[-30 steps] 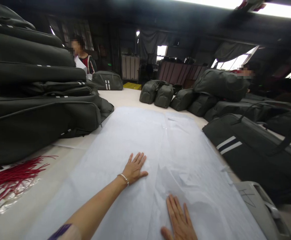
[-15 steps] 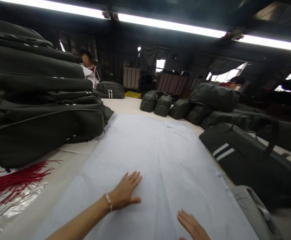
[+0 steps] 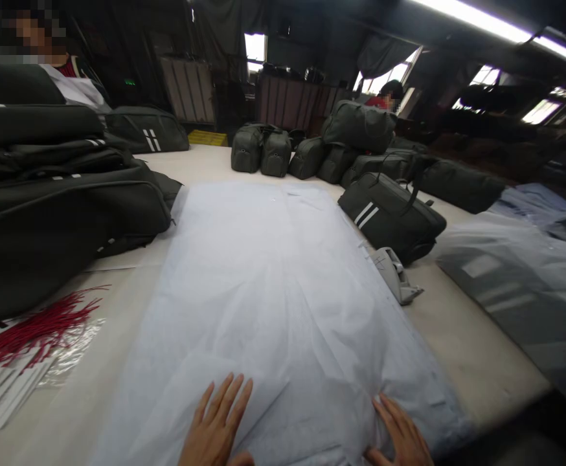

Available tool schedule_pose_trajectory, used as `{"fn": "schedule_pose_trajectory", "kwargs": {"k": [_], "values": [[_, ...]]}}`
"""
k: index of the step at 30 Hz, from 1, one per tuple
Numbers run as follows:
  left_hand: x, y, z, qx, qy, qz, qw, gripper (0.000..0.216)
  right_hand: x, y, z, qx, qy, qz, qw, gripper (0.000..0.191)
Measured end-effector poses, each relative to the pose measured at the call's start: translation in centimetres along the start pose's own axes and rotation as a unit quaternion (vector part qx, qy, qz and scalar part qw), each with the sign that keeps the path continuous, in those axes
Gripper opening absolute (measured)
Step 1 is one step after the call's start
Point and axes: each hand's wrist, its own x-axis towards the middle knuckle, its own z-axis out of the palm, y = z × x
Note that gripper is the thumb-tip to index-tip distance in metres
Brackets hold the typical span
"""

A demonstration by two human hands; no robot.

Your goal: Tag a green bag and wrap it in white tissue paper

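Note:
A large, translucent white plastic sheet (image 3: 244, 285) lies lengthwise before me, creased on its right half. Flat on its near part rests my left hand (image 3: 217, 424), fingers spread. My right hand (image 3: 402, 433) touches the sheet near its right side; the fingers lie side by side and the thumb stands apart from them. Folds bunch up by these fingertips. Under the sheet's near end a further layer shows, though I cannot tell how many there are. The lower parts of both hands are cut off by the frame.
Dark green bags (image 3: 64, 220) are piled at left, above red strings (image 3: 35, 330) with white tags (image 3: 6, 395). A striped bag (image 3: 390, 213) and a grey tool-like device (image 3: 394, 275) lie at right. A plastic-covered bag (image 3: 516, 278) sits further right. Two people are beyond.
The view has swung right and down. Both hands are now lower in the picture, at the sheet's near part. The bracelet has left view. New creases show by the right hand.

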Motion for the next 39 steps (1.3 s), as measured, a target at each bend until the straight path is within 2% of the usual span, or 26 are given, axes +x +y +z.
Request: {"fn": "schedule_pose_trajectory", "kwargs": {"k": [3,6,10,13,15,17,18,19,23,26,28,30,32,34,36,38,39], "values": [[-0.5,2.0,-0.7,0.023,0.046,-0.028,0.998,0.097,0.4,0.7,0.3,0.008,0.001,-0.01,1.0,0.051],[-0.4,4.6,-2.0,0.009,0.094,-0.024,0.995,0.087,1.7,1.1,-1.3,0.044,-0.034,-0.017,0.998,0.037],[2.6,10.7,-4.3,-0.037,0.088,0.04,0.995,0.099,5.5,0.6,-6.5,0.115,-0.157,0.018,0.981,0.031],[6.2,15.2,-4.1,-0.06,0.073,0.066,0.993,0.107,9.4,-0.2,-11.7,0.165,-0.271,0.043,0.947,0.029],[8.4,17.4,-2.8,-0.085,0.072,0.091,0.99,0.091,11.9,-0.4,-14.7,0.183,-0.336,0.038,0.923,0.025],[10.0,18.7,-1.2,-0.118,0.078,0.106,0.984,0.048,14.1,-0.1,-16.8,0.193,-0.374,0.031,0.907,0.024],[10.5,19.1,-0.4,-0.133,0.083,0.103,0.982,0.026,15.0,0.2,-17.5,0.2,-0.385,0.028,0.901,0.024],[10.9,19.4,0.2,-0.143,0.088,0.091,0.982,0.013,15.7,0.5,-18.1,0.207,-0.391,0.024,0.896,0.024],[11.0,20.3,1.2,-0.141,0.115,0.011,0.983,0.02,18.2,2.0,-20.2,0.232,-0.389,0.002,0.892,0.029],[10.9,21.4,1.5,-0.162,0.089,-0.049,0.981,0.052,20.3,2.3,-22.9,0.265,-0.382,-0.017,0.885,0.035],[11.1,22.3,2.1,-0.17,0.039,-0.045,0.984,0.065,22.0,1.8,-25.0,0.283,-0.384,-0.026,0.879,0.038],[11.2,23.2,2.9,-0.161,-0.016,-0.007,0.987,0.054,23.4,0.6,-26.7,0.29,-0.384,-0.036,0.876,0.04],[10.7,23.8,3.6,-0.16,-0.04,0.025,0.986,0.044,24.2,-1.2,-27.4,0.294,-0.384,-0.054,0.874,0.042],[9.5,23.8,4.0,-0.17,-0.027,0.032,0.985,0.039,24.0,-3.4,-27.1,0.291,-0.387,-0.082,0.871,0.041],[7.4,22.9,3.7,-0.169,0.008,-0.001,0.986,0.033,22.6,-5.8,-25.8,0.276,-0.395,-0.125,0.867,0.034],[4.9,21.0,2.8,-0.144,0.054,-0.082,0.985,0.031,20.5,-7.8,-23.7,0.261,-0.403,-0.178,0.859,0.022],[3.6,19.7,2.2,-0.12,0.083,-0.132,0.981,0.033,19.3,-8.6,-22.5,0.255,-0.408,-0.197,0.854,0.025]]}}
